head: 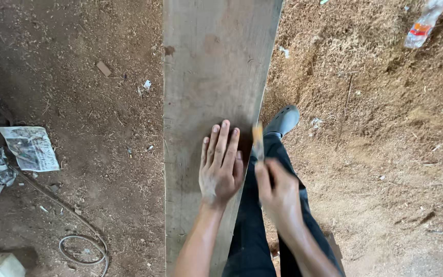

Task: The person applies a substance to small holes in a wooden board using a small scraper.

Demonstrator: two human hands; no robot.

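The left hand (220,163) lies flat and open, fingers together, on the plank (214,77), near its right edge. Just right of that edge the right hand (278,192) grips a blurred orange tool (257,139), above a grey shoe (282,121)

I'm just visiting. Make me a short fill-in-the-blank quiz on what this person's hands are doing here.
1. The left hand lies flat on the wooden ____.
2. The right hand holds a small blurred tool at the plank's ____ edge.
3. A crumpled newspaper lies on the ____, left of the plank.

Missing words: plank; right; ground
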